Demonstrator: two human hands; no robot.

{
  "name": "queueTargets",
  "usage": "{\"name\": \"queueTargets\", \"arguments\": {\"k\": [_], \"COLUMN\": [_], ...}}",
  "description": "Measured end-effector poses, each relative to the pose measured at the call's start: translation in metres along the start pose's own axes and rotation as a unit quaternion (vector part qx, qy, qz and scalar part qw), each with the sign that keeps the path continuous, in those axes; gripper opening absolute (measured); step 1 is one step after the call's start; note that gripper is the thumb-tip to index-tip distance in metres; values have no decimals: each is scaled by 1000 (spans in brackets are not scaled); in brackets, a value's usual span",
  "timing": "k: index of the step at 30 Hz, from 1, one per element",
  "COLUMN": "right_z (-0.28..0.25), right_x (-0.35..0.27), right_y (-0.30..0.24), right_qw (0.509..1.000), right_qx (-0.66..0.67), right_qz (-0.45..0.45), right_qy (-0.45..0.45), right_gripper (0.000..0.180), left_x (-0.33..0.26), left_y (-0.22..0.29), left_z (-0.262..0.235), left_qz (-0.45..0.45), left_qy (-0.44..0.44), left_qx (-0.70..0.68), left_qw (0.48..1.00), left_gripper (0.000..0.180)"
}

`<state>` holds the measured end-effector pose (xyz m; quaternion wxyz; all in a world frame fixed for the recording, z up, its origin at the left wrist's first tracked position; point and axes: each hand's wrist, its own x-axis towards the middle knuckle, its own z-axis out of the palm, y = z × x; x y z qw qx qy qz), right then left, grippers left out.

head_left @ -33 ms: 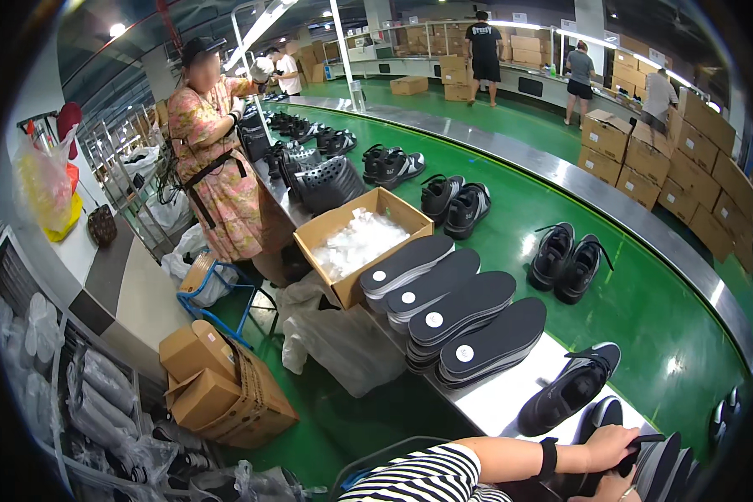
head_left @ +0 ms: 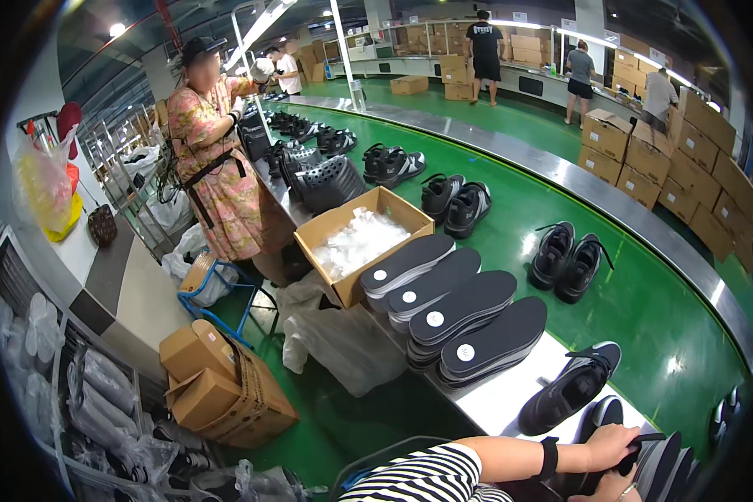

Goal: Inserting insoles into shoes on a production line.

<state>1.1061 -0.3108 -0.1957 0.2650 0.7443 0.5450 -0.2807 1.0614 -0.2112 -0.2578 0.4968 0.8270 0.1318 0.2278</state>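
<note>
Low on the right, my left hand (head_left: 612,448), a black band at its wrist, has its fingers curled on a black shoe (head_left: 601,416) with a pale sole edge. Just below it, my right hand (head_left: 616,485) is closed at the same shoe, partly cut off by the lower edge. Most of this shoe is hidden behind my hands. Beside it on the bright white bench (head_left: 510,393) lies another black shoe (head_left: 567,393). Several dark insoles (head_left: 663,464) stand on edge right of my hands. Stacks of black insoles (head_left: 494,339) with white round stickers lie farther left.
An open carton (head_left: 343,289) of crumpled white material stands beyond the insole stacks. Pairs of black shoes (head_left: 569,261) sit on the green conveyor surface (head_left: 510,226). A co-worker (head_left: 213,159) in a floral garment stands far left. Cartons (head_left: 234,393) and plastic bags (head_left: 335,343) lie below the bench.
</note>
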Motion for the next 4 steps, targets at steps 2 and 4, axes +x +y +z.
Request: {"name": "queueTargets", "arguments": {"k": [2, 4], "right_z": [1, 5], "right_x": [2, 1], "right_y": [3, 10], "right_qw": [1000, 993], "right_qx": [5, 99], "right_qz": [-7, -54], "right_qy": [-2, 44], "right_gripper": [79, 81], "left_x": [-2, -2], "left_y": [0, -2], "left_z": [-2, -2], "left_qz": [19, 39], "left_qy": [9, 37], "left_qx": [7, 6], "left_qw": [1000, 999], "left_gripper": [17, 20]}}
